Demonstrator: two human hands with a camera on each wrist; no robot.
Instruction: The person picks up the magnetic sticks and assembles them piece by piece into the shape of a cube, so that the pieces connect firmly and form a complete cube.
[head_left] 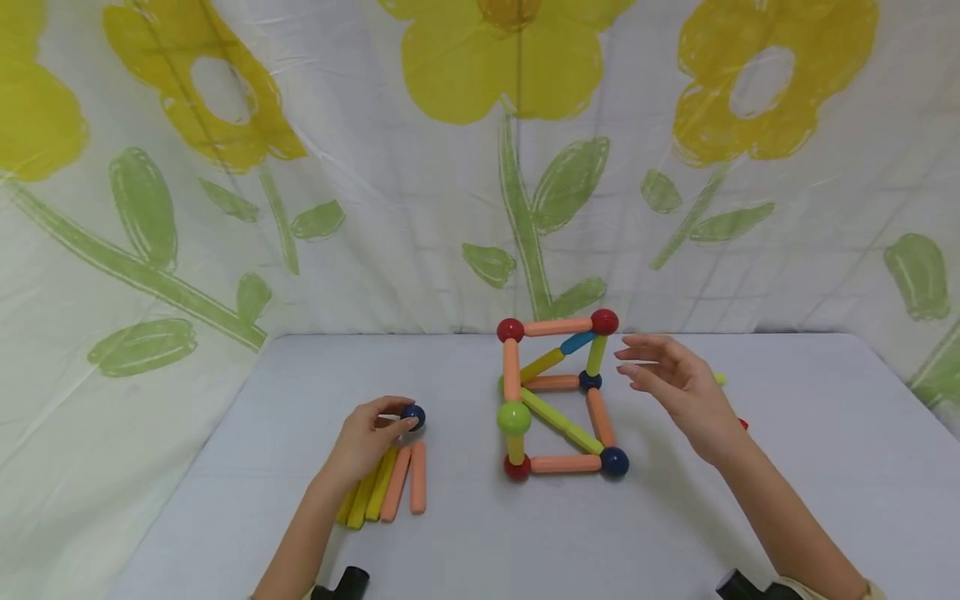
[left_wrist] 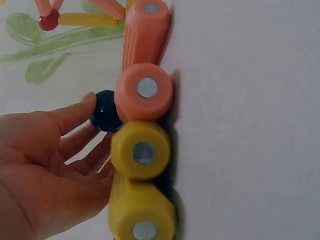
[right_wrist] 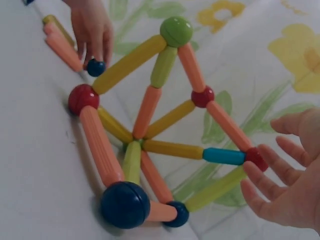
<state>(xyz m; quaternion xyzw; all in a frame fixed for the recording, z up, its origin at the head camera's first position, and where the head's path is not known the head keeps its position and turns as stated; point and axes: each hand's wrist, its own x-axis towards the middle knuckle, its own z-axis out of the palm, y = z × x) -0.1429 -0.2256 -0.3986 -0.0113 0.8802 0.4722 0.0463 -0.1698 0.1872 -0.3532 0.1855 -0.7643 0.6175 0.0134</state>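
Observation:
My left hand (head_left: 371, 437) pinches a dark blue ball (head_left: 413, 417) between thumb and fingers, just beyond a row of yellow and orange rods (head_left: 397, 483). In the left wrist view the blue ball (left_wrist: 106, 111) is partly hidden behind an orange rod's round end (left_wrist: 146, 91). To the right stands a frame of rods joined by balls, with a green ball (head_left: 513, 418) at its near upper corner and a red ball (head_left: 604, 322) at the back. My right hand (head_left: 686, 396) is held beside that red ball, fingers spread and holding nothing.
A dark blue ball (head_left: 614, 462) forms the frame's near right base corner on the white table (head_left: 480, 542). Behind the right forearm, a bit of a red piece (head_left: 743, 423) and a yellow-green piece (head_left: 720, 378) show. A flowered sheet (head_left: 420, 217) hangs at the back.

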